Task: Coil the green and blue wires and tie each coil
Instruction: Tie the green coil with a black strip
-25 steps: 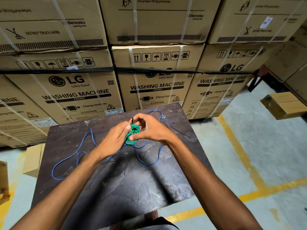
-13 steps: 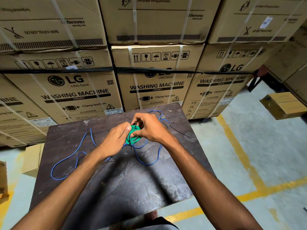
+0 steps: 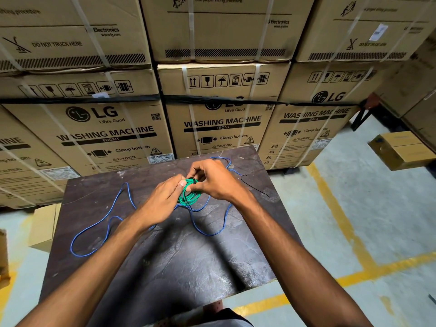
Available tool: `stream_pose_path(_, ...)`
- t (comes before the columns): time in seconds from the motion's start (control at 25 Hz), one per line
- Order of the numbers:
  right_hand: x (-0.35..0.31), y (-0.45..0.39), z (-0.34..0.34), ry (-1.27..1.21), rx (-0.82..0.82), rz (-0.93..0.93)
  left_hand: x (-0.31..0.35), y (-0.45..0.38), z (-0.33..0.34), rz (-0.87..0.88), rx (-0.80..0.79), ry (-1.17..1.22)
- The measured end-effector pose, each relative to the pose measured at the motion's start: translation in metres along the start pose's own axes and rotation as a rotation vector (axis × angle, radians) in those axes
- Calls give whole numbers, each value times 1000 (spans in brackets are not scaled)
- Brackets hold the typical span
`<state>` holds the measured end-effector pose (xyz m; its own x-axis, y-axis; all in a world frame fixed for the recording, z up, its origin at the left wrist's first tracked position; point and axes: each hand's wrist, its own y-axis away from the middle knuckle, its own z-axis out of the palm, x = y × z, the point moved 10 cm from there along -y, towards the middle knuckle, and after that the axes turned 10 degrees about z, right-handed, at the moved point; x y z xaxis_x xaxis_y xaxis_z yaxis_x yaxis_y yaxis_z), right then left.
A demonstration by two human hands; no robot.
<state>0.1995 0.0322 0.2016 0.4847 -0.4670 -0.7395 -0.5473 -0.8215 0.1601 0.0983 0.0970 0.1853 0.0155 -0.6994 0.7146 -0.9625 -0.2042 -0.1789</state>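
Note:
A small coil of green wire [image 3: 188, 197] is held between both hands just above the dark table [image 3: 177, 256]. My left hand [image 3: 162, 201] grips the coil's left side, thumb against it. My right hand [image 3: 214, 180] pinches the coil's top, where a thin black tie [image 3: 194, 181] wraps round the strands. The blue wire [image 3: 106, 223] lies loose and uncoiled on the table, looping from the left to the far right under my hands. A second black tie [image 3: 253, 187] lies on the table to the right of my right hand.
Stacked cardboard washing-machine boxes [image 3: 113, 128] form a wall right behind the table. A small cardboard box [image 3: 401, 149] sits on the concrete floor at the right. Another carton [image 3: 44, 225] stands on the floor left of the table. Yellow floor lines [image 3: 339, 218] run right of the table.
Both hands stay on the green coil. The black tie end that stuck up above the coil now lies wrapped against it, and my right fingers have shifted to pinch it there.

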Motion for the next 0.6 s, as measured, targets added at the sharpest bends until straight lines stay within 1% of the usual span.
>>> stream_pose_path(0.16, 0, -3, 0, -9, 16, 14, -1, 0, -1, -6, -17, -12)
stream_pose_path(0.32, -6, -5, -3, -47, -11, 12, 0, -1, -5, -6, -28, -34)
stream_pose_path(0.4, -7, -3, -6, -115, -39, 17, -3, 0, -5, -33, -7, 12)
stream_pose_path(0.48, -6, 1, -9, -245, -65, 30, -7, 1, -5, -72, 15, 51)
stream_pose_path(0.52, -5, 5, -12, -286, -44, 28, -9, 1, -6, -90, 23, 58)
stream_pose_path(0.56, -6, 8, -18, -283, 26, -4, -11, 1, -7, -104, 30, 61)
stream_pose_path(0.6, -10, 15, -25, -243, 130, -65, -12, 2, -8, -115, 39, 64)
